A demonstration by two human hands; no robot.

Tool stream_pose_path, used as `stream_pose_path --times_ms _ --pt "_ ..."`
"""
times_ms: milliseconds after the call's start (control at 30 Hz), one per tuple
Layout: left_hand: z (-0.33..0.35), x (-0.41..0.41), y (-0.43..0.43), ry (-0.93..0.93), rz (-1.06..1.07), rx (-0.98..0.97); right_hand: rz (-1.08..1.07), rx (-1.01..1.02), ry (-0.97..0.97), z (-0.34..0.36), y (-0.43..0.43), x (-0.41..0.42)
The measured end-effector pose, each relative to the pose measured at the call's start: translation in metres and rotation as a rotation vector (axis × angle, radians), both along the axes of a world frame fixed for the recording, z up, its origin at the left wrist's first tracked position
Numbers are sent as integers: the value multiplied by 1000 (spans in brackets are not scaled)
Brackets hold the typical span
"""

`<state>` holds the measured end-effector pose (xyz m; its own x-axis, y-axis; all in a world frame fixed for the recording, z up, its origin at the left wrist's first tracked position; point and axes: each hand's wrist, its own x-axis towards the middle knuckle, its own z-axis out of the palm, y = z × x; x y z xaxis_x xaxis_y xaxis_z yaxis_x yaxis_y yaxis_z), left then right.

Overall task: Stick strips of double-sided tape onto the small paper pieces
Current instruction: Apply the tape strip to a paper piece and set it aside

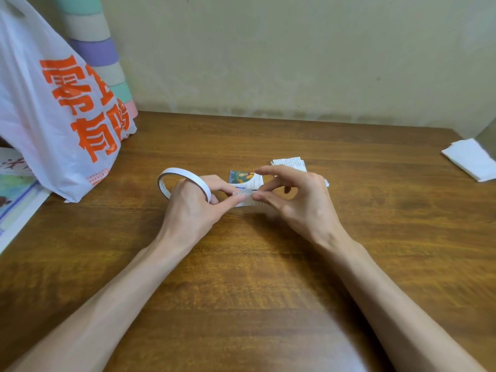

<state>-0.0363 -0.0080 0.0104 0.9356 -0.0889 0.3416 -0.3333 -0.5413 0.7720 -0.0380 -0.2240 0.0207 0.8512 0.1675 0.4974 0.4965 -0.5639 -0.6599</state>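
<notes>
Head view showed the left hand [193,205], tape roll [185,174] looped over it, and the right hand [298,200] with fingers [269,197] pinched on a short strip [248,200] just off the desk [268,264], near the picture-printed paper piece [245,178]; tearing it free and pressing it down looked next

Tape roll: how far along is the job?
Done: no taped piece that I can see. In hand: left hand and right hand pinch a strip off the tape roll, near one pictured paper piece. Left: that piece, plus the stack beyond.
</notes>
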Motion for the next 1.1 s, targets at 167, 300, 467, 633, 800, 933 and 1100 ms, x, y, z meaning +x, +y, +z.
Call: stream_pose_path --times_ms 167,300,467,633,800,933,1100 --pt "-2 0 0 -38 -24 16 -13 16 12 5 -5 -3" --pt "-1 -1 -1 9 -27 4 -29 38 38 6 -5 -4" --pt "4 -5 -3 130 -60 64 -54 45 263 5 -10 -3" --pt "8 -9 -3 144 -68 170 -74 -61 315 -1 -15 -3" --pt "-1 -7 -2 99 -32 246 -89 -184 246 0 -10 -6" --pt "-3 -7 -2 51 -12 260 -76 -82 261 2 -9 -6" --pt "2 -9 -6 79 -71 -49 137 537 681 14 -7 -16"
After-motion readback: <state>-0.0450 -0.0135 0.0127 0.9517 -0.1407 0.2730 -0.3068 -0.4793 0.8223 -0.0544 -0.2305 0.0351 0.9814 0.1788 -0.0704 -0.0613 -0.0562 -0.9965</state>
